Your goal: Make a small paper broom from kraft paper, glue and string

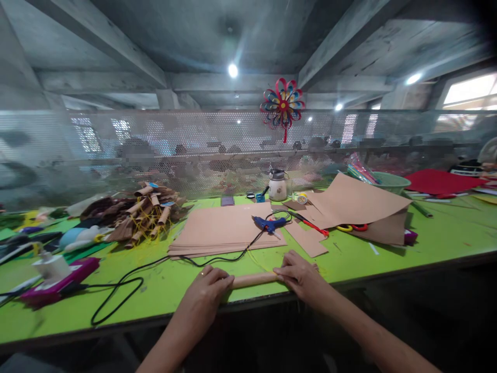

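At the front edge of the green table, a rolled brown paper tube (pixel 254 280) lies crosswise between my hands. My left hand (pixel 207 292) has its fingers closed over the tube's left end. Around the right part, my right hand (pixel 301 274) presses with fingers and thumb. A thin yellow string (pixel 258 260) runs from near my right fingers toward the paper stack. Just beyond lies a stack of brown paper sheets (pixel 221 228), with a blue glue gun (pixel 269 224) resting on its right side.
A black cord crosses the green table (pixel 155 295) to a purple power strip (pixel 62 282) at left. Finished-looking brown rolls with yellow string (pixel 149 215) are heaped behind it. Larger brown sheets (pixel 357 202) cover scissors (pixel 351 227) at right. A perforated metal screen (pixel 217 150) stands behind.
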The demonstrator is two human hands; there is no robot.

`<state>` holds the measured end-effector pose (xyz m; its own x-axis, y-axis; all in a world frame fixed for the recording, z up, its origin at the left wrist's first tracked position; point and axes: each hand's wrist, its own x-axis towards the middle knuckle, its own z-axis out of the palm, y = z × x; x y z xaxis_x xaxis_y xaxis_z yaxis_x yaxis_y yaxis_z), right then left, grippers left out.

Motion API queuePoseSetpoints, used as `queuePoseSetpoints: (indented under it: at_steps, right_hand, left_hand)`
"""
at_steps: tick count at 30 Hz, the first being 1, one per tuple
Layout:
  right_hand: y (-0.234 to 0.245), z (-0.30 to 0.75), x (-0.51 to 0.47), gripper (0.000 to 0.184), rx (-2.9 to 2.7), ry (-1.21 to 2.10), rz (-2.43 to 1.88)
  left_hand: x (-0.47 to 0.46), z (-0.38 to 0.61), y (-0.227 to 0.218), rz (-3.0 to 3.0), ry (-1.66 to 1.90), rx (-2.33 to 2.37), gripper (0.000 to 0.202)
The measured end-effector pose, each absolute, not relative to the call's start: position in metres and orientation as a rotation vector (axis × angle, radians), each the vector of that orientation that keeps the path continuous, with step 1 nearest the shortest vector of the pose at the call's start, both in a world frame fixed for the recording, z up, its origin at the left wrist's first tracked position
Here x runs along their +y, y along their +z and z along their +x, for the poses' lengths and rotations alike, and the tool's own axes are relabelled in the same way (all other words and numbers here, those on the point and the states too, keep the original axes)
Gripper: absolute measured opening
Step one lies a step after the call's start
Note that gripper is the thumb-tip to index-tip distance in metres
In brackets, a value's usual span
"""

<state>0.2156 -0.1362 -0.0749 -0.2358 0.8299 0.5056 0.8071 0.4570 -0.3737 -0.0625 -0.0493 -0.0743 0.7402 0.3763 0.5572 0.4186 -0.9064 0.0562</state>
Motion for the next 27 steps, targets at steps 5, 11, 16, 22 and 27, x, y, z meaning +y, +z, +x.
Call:
queuePoseSetpoints:
  at_steps: [5,11,16,22,27]
  right_hand:
    - [-0.078,0.216,-0.136,0.016,-2.048,0.02,-1.332]
    - [-0.079,0.216,-0.135,0.016,-2.055,0.008,-1.354]
    - [-0.078,0.217,-0.135,0.018,-2.068,-0.006,-1.357]
    - [-0.078,0.217,-0.137,0.018,-2.058,-0.009,-1.364]
    - [-0.078,0.216,-0.137,0.017,-2.046,-0.042,-1.372]
  left_hand:
    - [-0.048,-0.065,-0.075,-2.929,-0.866,-0.66,0.026]
    - [-0.046,-0.068,-0.081,-2.915,-0.892,-0.634,0.026]
    - [-0.049,-0.067,-0.078,-2.938,-0.876,-0.646,0.026]
    - [-0.057,-0.063,-0.072,-2.919,-0.922,-0.715,0.024]
    - [-0.06,-0.062,-0.069,-2.92,-0.926,-0.819,0.025]
